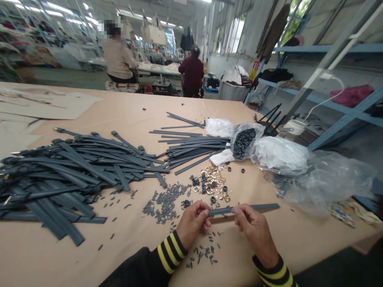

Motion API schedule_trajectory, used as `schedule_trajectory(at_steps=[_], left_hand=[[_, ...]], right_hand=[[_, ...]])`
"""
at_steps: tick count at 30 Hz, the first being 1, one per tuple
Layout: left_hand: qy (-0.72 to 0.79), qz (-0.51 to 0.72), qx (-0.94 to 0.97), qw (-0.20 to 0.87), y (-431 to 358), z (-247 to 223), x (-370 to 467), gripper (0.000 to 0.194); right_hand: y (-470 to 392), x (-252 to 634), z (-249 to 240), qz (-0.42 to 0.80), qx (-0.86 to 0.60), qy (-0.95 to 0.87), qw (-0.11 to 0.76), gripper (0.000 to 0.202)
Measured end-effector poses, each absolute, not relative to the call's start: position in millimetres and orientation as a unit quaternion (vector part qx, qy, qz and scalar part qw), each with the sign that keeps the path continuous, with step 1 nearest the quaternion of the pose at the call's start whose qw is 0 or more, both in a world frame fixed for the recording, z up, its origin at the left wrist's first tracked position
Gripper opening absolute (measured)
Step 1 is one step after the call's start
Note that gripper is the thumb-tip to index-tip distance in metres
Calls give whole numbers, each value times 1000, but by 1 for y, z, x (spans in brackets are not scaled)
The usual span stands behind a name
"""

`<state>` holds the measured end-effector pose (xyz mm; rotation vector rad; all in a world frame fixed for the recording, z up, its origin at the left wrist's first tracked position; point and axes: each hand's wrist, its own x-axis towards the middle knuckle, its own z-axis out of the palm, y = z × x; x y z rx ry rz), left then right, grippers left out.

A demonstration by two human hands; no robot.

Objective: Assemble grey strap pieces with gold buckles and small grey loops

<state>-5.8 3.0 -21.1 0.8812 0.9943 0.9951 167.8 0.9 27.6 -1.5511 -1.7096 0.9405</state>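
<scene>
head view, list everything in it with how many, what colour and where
held strap: one, dark grey, at both hands
strap pile: many, dark grey, table's left
straight straps: many, dark grey, mid-table
small pieces: many, dark grey, around left hand
buckles: many, gold, beyond hands
plastic bags: several, clear, table's right
sheets: several, pale, far left
table: one, tan, under everything
shelving: blue, right
bin: one, grey, behind table
hanging bags: several, pale, background
seated people: two, beige and maroon tops, beyond table
sleeves: two, black with yellow stripes, bottom
left hand: one, strap's near-left end
right hand: one, along strap
</scene>
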Motion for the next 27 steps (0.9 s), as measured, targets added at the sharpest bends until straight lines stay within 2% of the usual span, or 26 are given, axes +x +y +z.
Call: schedule_trajectory(at_steps=[1, 3, 6, 8, 13, 17, 20, 27], left_hand=[[442, 439, 402, 671, 2, -20, -5, 19], [440, 437, 420, 663, -1, -19, -4, 17], [439, 448, 435, 646, -4, -18, -1, 13], [432, 466, 435, 637, -6, -18, 1, 12], [421, 493, 401, 647, -6, -18, 3, 14], [461, 490, 495, 549, -6, -16, -1, 12], [485, 452, 570, 485, -11, -15, -2, 15], [471, 410, 626, 467, -19, -20, 3, 16]], right_hand=[[1, 165, 33, 292, -574, -691, 329, 23], [2, 159, 40, 224, -522, -768, 296, 15], [3, 155, 39, 258, -491, -809, 195, 13], [3, 155, 36, 307, -497, -794, 166, 20], [1, 154, 30, 461, -488, -716, 195, 19], [0, 149, 23, 557, -466, -650, 222, 21], [0, 147, 17, 570, -478, -621, 246, 23], [2, 149, 8, 544, -504, -615, 270, 22]])
